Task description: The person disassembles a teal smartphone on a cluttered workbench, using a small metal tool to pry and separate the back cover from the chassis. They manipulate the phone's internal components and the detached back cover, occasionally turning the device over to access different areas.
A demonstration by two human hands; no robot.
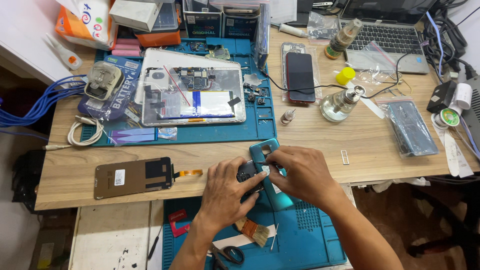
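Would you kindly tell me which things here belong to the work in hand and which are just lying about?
In hand: teal phone, held by left hand; thin tool in right hand.

Lying about: opened tablet, loose screen, brush, scissors, laptop, glass bottle.

— Where does the view sit?
— On the person's head, looking steeply down and forward across the desk (320,150) — near enough that both forearms enter from the bottom edge.
— How far does it reach?
— To the laptop (385,35) at the far edge; floor shows at both lower corners.
— A second view?
— Only this one.
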